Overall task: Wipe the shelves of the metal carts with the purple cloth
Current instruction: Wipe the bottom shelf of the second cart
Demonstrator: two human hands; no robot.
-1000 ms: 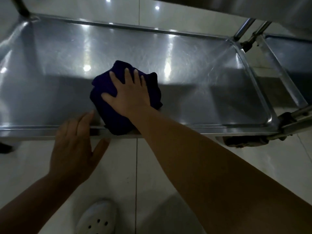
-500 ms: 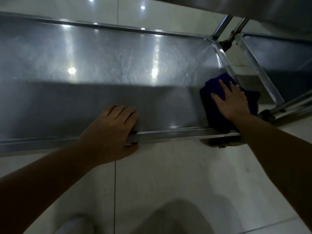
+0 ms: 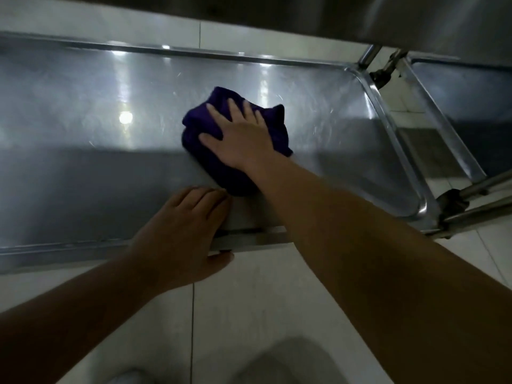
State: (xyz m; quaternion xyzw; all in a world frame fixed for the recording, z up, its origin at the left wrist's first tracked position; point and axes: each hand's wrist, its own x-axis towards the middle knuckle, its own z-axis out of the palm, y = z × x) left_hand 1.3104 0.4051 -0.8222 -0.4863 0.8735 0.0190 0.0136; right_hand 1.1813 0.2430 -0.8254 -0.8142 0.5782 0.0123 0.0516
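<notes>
The purple cloth (image 3: pixel 199 126) lies bunched near the middle of the low metal cart shelf (image 3: pixel 83 112). My right hand (image 3: pixel 239 135) presses flat on the cloth with fingers spread and straight. My left hand (image 3: pixel 182 236) grips the shelf's near rim (image 3: pixel 249 239), fingers curled over the edge onto the shelf and thumb under the rim. Part of the cloth is hidden beneath my right hand and wrist.
A second cart's shelf (image 3: pixel 465 87) stands close on the right, its frame tubes and a caster (image 3: pixel 454 203) beside the first cart's corner. An upper shelf (image 3: pixel 388 15) overhangs at the top. White tiled floor (image 3: pixel 249 314) lies below, with a white shoe (image 3: pixel 130 378) at the bottom edge.
My right hand slid the cloth from the middle to the shelf's right end and back to the middle. My left hand took hold of the near rim and stays there.
</notes>
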